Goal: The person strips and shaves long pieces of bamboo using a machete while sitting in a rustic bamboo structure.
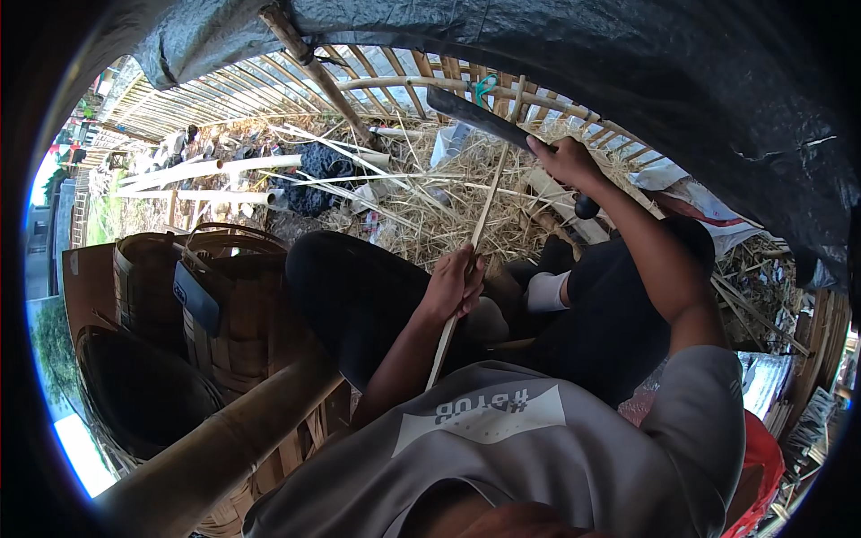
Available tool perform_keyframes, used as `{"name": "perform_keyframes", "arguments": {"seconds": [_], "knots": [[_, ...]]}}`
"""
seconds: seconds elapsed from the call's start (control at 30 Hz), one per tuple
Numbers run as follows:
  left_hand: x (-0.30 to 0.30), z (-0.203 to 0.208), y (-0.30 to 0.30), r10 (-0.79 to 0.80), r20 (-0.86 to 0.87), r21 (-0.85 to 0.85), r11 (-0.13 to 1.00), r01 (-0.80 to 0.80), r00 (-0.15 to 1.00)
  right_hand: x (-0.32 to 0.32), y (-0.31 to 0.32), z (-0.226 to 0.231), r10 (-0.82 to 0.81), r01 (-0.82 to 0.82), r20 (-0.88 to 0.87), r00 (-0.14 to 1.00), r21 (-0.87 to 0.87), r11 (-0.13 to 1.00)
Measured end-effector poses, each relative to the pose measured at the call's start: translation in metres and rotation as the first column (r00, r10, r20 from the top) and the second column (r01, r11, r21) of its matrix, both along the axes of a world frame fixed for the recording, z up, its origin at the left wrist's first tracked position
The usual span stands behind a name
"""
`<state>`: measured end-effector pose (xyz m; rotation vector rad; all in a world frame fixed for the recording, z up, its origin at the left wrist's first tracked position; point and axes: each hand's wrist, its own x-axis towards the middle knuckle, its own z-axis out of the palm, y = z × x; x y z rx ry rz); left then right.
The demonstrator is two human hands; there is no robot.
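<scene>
A long, thin pale bamboo strip [491,195] runs up and away from my lap at a slant. My left hand [455,283] is closed around its lower part, in front of my folded legs. In my right hand [569,165], raised higher and farther out, is a machete with a broad dark blade [475,117] and a rounded black handle end [586,208]. The blade points to the upper left and crosses the strip near its far end. Whether the edge touches the strip, I cannot tell.
Bamboo shavings [408,202] cover the ground ahead, with bamboo poles [260,164] and a black plastic bag [325,175] among them. Woven baskets [148,386] and a phone [195,299] are on my left, beside a thick bamboo pole [242,430]. A dark tarp [700,81] hangs overhead.
</scene>
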<state>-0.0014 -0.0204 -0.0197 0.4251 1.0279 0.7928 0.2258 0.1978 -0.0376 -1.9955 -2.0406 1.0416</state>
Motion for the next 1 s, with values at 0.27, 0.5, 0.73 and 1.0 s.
{"name": "perform_keyframes", "arguments": {"seconds": [0.27, 0.5, 0.73, 1.0], "knots": [[-0.002, 0.003, -0.003, 0.035, 0.072, -0.009, 0.999, -0.035, 0.997, -0.020, -0.025, 0.004, 0.032, -0.032, -0.039, 0.999, -0.017, 0.999], [0.006, 0.006, -0.002, 0.012, 0.030, -0.003, 1.000, -0.012, 0.999, -0.003, 0.000, 0.020, -0.125, 0.116, -0.109, 0.986, -0.085, 0.990], [0.004, 0.005, 0.000, 0.030, 0.026, 0.006, 1.000, -0.030, 0.999, -0.021, -0.018, -0.005, 0.051, -0.051, -0.042, 0.998, -0.006, 0.999], [0.007, 0.007, 0.002, 0.036, 0.057, 0.029, 0.999, -0.038, 0.998, -0.032, -0.034, 0.006, 0.056, -0.055, -0.096, 0.994, 0.018, 0.998]]}}
